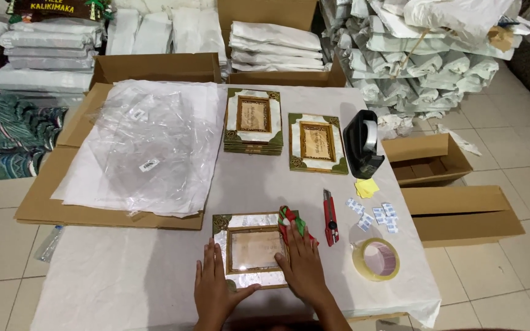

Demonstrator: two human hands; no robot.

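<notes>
Nearest the lens, left hand (213,288) flat and open on the table (124,276), fingers spread against the left edge of a frame (254,248), gripping nothing

Right hand (302,263) likewise flat and open, palm down on the right side of that frame, fingertips pressing a red and green cloth (291,224) at its upper right corner; no closed grasp on either side

Frame lying flat at the near edge of the table, between both hands, glass up, bare of any wrapping

Just right of it, a red cutter (330,217), then a tape roll (376,259) lying flat, with small blue and white packets (375,214) and yellow notes (367,187) scattered near

Farther back, a stack of frames (253,121) and beside it one single frame (318,143), all unwrapped as far as can be seen; a black tape dispenser (362,144) to their right

On the left, a loose pile of clear bags (148,147) over white paper and flat cardboard, well apart from the hands

Judging from this layout: early going, with one frame in hand under the cloth, the others waiting uncovered, bags, cutter and tape untouched

Beyond the table, white wrapped bundles (424,55) piled high and open boxes (455,211) on the floor at right; contents of the bundles impossible to tell
</notes>
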